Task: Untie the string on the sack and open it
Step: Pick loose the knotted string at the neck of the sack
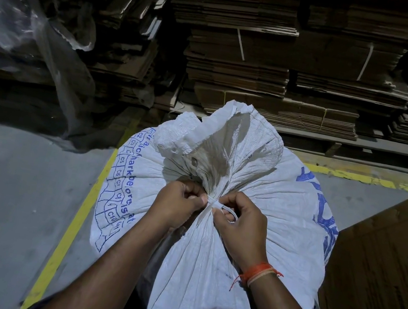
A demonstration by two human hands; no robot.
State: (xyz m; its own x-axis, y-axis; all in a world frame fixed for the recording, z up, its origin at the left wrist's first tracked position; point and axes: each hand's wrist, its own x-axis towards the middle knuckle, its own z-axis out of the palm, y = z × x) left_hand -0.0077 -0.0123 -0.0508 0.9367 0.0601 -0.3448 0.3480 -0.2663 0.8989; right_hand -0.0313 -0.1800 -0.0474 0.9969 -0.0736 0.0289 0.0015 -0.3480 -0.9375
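Both hands pinch the white string at the sack's gathered neck: left grip, right grip; curled fingers hide the knot.

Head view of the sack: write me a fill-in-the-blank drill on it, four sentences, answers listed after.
1. The neck of the white sack is still ____ by a white string.
2. The left hand and the right hand both pinch the string at the ____.
3. The orange thread band sits on the ____ wrist.
4. The line painted on the floor beside the sack is ____.

Missing words: tied shut; knot; right; yellow
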